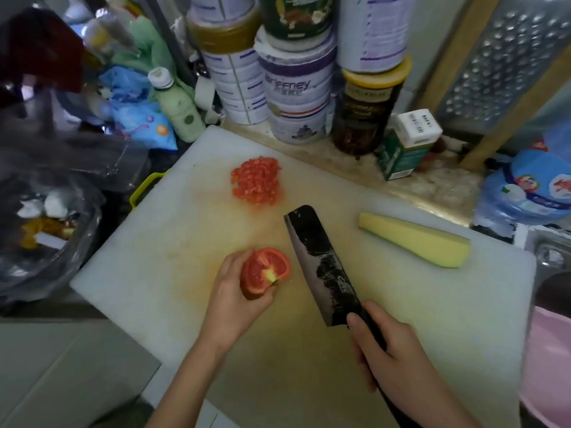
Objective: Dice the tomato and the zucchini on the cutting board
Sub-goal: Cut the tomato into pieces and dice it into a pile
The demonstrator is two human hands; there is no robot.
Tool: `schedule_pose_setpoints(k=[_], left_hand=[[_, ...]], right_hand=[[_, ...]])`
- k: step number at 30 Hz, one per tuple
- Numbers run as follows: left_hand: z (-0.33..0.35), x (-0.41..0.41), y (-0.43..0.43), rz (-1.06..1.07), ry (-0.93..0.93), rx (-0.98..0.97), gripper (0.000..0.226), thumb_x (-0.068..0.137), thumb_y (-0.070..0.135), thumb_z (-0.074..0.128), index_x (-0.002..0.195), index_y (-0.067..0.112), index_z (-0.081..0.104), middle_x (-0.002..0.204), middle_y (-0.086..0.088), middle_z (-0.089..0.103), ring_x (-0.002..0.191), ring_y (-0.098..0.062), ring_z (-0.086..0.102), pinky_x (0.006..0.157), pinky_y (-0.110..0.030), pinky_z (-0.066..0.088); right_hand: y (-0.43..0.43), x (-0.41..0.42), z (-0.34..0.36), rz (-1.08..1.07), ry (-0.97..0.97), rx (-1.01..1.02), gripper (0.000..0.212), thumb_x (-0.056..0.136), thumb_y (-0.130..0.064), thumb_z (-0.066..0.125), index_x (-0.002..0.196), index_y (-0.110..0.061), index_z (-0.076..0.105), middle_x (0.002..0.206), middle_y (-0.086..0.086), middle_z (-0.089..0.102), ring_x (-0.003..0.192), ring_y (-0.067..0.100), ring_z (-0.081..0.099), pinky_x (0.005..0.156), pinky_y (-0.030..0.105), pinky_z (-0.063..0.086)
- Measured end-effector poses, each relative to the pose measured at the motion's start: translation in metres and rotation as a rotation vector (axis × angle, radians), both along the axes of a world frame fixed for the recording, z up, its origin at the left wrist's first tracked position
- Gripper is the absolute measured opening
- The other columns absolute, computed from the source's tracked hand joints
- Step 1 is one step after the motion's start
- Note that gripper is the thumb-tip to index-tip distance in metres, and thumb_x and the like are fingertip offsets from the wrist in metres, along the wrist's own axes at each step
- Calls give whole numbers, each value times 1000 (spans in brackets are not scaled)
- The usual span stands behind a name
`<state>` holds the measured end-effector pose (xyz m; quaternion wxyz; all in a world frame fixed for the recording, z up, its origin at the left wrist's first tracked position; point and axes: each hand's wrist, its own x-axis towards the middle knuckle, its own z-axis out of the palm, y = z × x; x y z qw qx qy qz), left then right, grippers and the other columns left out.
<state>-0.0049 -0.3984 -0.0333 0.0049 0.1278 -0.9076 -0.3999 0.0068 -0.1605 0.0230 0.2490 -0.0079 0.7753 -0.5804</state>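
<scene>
A white cutting board [173, 248] fills the middle of the view. My left hand [230, 301] grips a tomato half [262, 271] with its cut face turned up, just above the board. My right hand [392, 350] holds the handle of a dark cleaver [321, 264], whose blade points away and lies just right of the tomato half. A pile of diced tomato [256, 180] sits at the far side of the board. A peeled, pale yellow-green zucchini piece [417, 239] lies on the board's right part.
Stacked tins and jars [296, 97] line the wall behind the board, with a green box [401, 152] and a green bottle [179, 106]. A plastic waste bag [46, 230] sits at left, a blue packet [531, 186] and a pink bowl [550, 366] at right.
</scene>
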Motion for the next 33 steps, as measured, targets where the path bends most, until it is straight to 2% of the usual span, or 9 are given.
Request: schedule_pose_setpoints(k=[3,5,7,11,15,18,22,27,33], left_hand=[[-3,3,-30,-17,20,53,69,71,17,86,132,17,53,121,12,51,104,14,47,89,1,36],[-6,3,-50,-36,34,89,68,72,22,85,131,26,52,121,21,50,109,19,45,89,0,38],[-8,1,-66,-67,43,123,66,72,35,84,127,37,48,122,28,46,112,14,47,90,-3,41],[-15,-6,-87,-180,65,166,64,68,55,72,125,46,45,124,27,50,113,5,52,93,-12,45],[-22,-8,-97,-226,95,311,67,69,40,83,123,49,45,125,34,47,111,10,52,86,-5,45],[-29,-12,-103,-257,116,385,71,72,19,85,128,42,46,126,35,45,113,10,52,84,-5,46],[-34,-12,-106,-271,121,445,72,74,15,83,134,32,48,129,27,47,114,7,54,87,-8,47],[-37,-12,-105,-257,124,490,68,72,26,79,135,21,55,130,22,49,115,1,57,85,-9,49],[-39,-13,-106,-267,130,510,70,70,42,71,133,15,58,129,10,54,114,-7,59,82,-10,49]], right_hand=[[-38,3,-7,-10,-35,5,20,95,-33,46,77,-27,52,51,4,50,38,17,44,41,26,37],[-63,8,-13,-39,-50,11,24,87,-46,44,77,-27,54,51,5,52,39,18,46,41,25,36],[-85,11,-18,-63,-27,36,27,80,-54,42,76,-30,53,51,6,54,39,19,49,42,23,37],[-117,19,-34,-115,131,145,29,93,-55,38,74,-36,50,50,8,56,38,15,50,41,20,36],[-131,28,-43,-189,232,253,36,81,-63,38,81,-29,50,50,14,51,38,18,47,41,22,32],[-139,31,-42,-237,238,271,45,81,-67,38,83,-24,50,52,18,49,39,21,46,40,20,30],[-145,37,-41,-239,255,329,51,82,-73,36,85,-25,50,52,19,47,38,25,45,40,28,31],[-149,43,-35,-310,230,321,40,83,-62,41,84,-23,52,44,14,45,33,19,39,41,18,26],[-153,48,-35,-276,293,406,28,86,-57,38,79,-33,50,43,11,48,31,17,39,38,19,26]])
